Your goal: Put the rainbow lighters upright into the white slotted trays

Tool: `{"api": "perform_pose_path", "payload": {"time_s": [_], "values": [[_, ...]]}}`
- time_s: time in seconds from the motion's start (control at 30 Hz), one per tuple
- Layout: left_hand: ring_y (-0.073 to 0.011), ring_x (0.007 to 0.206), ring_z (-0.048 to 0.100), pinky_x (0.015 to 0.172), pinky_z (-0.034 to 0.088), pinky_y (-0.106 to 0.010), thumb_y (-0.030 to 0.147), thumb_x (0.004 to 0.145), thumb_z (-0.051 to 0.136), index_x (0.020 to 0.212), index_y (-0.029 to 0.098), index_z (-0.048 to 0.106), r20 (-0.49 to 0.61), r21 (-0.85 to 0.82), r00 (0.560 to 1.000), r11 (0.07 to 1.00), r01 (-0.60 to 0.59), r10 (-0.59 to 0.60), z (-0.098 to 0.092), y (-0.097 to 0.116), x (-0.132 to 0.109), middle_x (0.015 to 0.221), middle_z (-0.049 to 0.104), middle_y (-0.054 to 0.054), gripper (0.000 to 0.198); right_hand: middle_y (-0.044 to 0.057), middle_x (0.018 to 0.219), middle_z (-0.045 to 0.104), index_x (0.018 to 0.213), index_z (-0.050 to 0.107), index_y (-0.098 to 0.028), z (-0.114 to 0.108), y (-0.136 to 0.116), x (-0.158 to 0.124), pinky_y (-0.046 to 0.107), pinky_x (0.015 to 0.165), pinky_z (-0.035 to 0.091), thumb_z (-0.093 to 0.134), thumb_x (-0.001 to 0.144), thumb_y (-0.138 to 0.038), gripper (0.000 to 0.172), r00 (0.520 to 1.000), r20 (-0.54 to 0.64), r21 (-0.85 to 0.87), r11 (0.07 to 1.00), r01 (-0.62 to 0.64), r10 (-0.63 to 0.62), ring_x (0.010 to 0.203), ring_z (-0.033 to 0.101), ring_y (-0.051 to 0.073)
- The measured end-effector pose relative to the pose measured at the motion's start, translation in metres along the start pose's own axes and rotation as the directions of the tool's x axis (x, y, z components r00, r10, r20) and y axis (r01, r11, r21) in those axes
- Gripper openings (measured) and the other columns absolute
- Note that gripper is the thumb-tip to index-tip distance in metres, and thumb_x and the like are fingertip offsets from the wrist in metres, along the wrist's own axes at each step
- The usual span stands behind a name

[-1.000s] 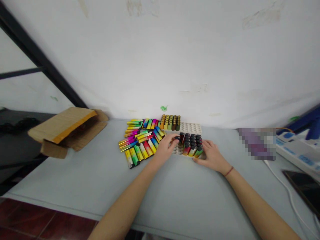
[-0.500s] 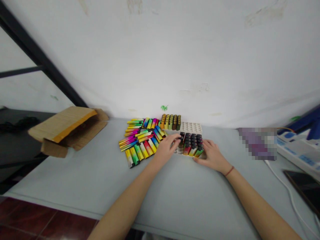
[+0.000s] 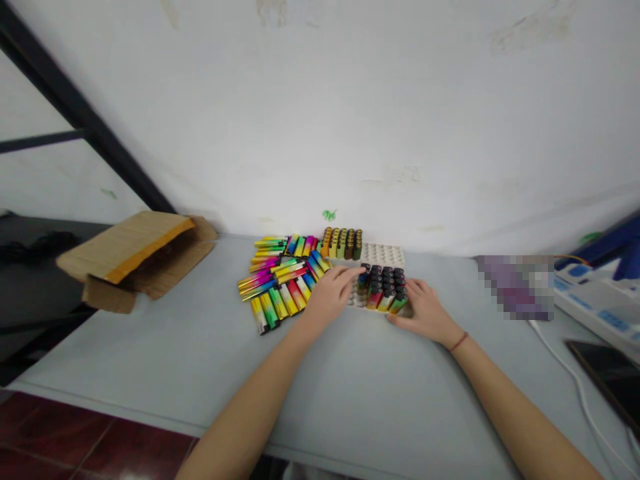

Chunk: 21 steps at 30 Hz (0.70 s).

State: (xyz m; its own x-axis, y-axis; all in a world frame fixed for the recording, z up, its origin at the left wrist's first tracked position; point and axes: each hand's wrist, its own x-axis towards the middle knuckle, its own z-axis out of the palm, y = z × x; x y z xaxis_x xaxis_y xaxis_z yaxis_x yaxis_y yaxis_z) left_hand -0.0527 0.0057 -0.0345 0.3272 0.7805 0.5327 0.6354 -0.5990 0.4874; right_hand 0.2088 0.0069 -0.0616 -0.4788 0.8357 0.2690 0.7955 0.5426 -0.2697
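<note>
Black-topped lighters point(image 3: 386, 287) with colourful bodies stand upright in a white tray point(image 3: 356, 301) full of round holes. My left hand point(image 3: 327, 293) is at the tray's left side, its index finger stretched out to the top of the leftmost lighter in the back row. No lighter shows between its fingers, which are apart. My right hand point(image 3: 425, 312) grips the tray's right front corner, thumb at the front edge and fingers along the right side. Left of the tray lies a pile of loose metallic lighters point(image 3: 283, 283) in yellow, green, pink and blue.
Behind, a second white tray point(image 3: 383, 254) carries gold-topped lighters point(image 3: 342, 243) on its left part. An open cardboard box point(image 3: 145, 250) lies at the left. A phone point(image 3: 607, 373), a white cable point(image 3: 575, 380) and a power strip point(image 3: 590, 303) occupy the right side.
The black-topped lighter under my left fingers has gone down into the tray. My left fingers have loosened and straightened over it. My right hand stays in place.
</note>
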Motion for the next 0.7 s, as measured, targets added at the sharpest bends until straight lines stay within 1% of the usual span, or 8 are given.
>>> {"api": "perform_pose_path", "payload": {"time_s": [0.13,0.2,0.27,0.37,0.47,0.57,0.63,0.7], "values": [[-0.0203,0.108,0.063,0.098,0.05,-0.035,0.015,0.096,0.041,0.131,0.02,0.059,0.003,0.086,1.0,0.996,-0.003,0.003,-0.006,-0.001,0.002,0.115,0.067,-0.01,0.04,0.02,0.129,0.061,0.132,0.053,-0.013,0.0,0.0,0.0,0.052,0.093,0.045,0.065,0.078,-0.053,0.069,1.0,0.002,0.007,1.0,-0.002,0.002,0.115,0.05,0.038],[-0.0209,0.107,0.064,0.098,0.05,-0.036,0.016,0.096,0.04,0.13,0.018,0.058,-0.046,0.135,0.997,0.989,0.067,-0.061,-0.012,-0.006,0.004,0.115,0.069,-0.01,0.039,0.02,0.13,0.06,0.132,0.053,-0.013,0.0,0.0,0.0,0.052,0.093,0.045,0.065,0.078,-0.053,0.069,1.0,0.006,0.007,1.0,-0.003,0.003,0.115,0.05,0.038],[-0.0219,0.103,0.065,0.097,0.05,-0.037,0.017,0.095,0.041,0.124,0.017,0.062,-0.116,0.199,0.98,0.963,0.18,-0.159,-0.023,-0.016,0.005,0.112,0.07,-0.011,0.036,0.02,0.131,0.06,0.132,0.054,-0.013,-0.001,0.0,0.0,0.052,0.092,0.045,0.065,0.078,-0.054,0.068,1.0,0.008,0.008,1.0,-0.008,0.008,0.115,0.05,0.037],[-0.025,0.105,0.064,0.098,0.049,-0.041,0.017,0.092,0.042,0.109,0.018,0.069,-0.214,0.31,0.929,0.881,0.359,-0.303,-0.047,-0.043,0.002,0.11,0.071,-0.011,0.032,0.019,0.131,0.06,0.132,0.054,-0.014,-0.001,-0.001,0.0,0.052,0.093,0.044,0.065,0.078,-0.054,0.068,1.0,0.008,0.014,1.0,-0.015,0.015,0.116,0.05,0.037],[-0.0287,0.111,0.062,0.102,0.046,-0.044,0.016,0.09,0.041,0.109,0.014,0.07,-0.273,0.368,0.84,0.756,0.541,-0.469,-0.075,-0.073,-0.008,0.114,0.07,-0.015,0.034,0.019,0.132,0.06,0.132,0.054,-0.015,-0.002,-0.002,0.0,0.052,0.092,0.044,0.065,0.078,-0.054,0.068,1.0,0.006,0.021,1.0,-0.017,0.017,0.116,0.05,0.038],[-0.0346,0.116,0.06,0.102,0.045,-0.05,0.019,0.09,0.043,0.112,0.012,0.07,-0.299,0.385,0.782,0.681,0.623,-0.547,-0.093,-0.096,-0.02,0.121,0.067,-0.02,0.036,0.018,0.13,0.061,0.132,0.054,-0.017,-0.002,-0.002,0.0,0.051,0.091,0.044,0.066,0.078,-0.053,0.066,1.0,0.001,0.024,1.0,-0.017,0.017,0.116,0.05,0.037],[-0.0381,0.117,0.059,0.1,0.046,-0.054,0.027,0.088,0.051,0.112,0.014,0.071,-0.277,0.4,0.754,0.642,0.654,-0.595,-0.097,-0.104,-0.025,0.12,0.066,-0.021,0.034,0.018,0.13,0.061,0.132,0.054,-0.017,-0.001,-0.002,0.0,0.051,0.091,0.044,0.066,0.077,-0.052,0.066,1.0,-0.003,0.022,1.0,-0.017,0.017,0.115,0.05,0.037],[-0.0391,0.117,0.058,0.099,0.047,-0.055,0.033,0.086,0.055,0.114,0.016,0.071,-0.238,0.427,0.73,0.606,0.672,-0.641,-0.096,-0.108,-0.028,0.122,0.065,-0.02,0.037,0.018,0.13,0.061,0.132,0.054,-0.016,-0.001,-0.001,0.0,0.052,0.092,0.044,0.066,0.077,-0.053,0.067,1.0,-0.003,0.016,1.0,-0.017,0.017,0.115,0.05,0.038]]}}
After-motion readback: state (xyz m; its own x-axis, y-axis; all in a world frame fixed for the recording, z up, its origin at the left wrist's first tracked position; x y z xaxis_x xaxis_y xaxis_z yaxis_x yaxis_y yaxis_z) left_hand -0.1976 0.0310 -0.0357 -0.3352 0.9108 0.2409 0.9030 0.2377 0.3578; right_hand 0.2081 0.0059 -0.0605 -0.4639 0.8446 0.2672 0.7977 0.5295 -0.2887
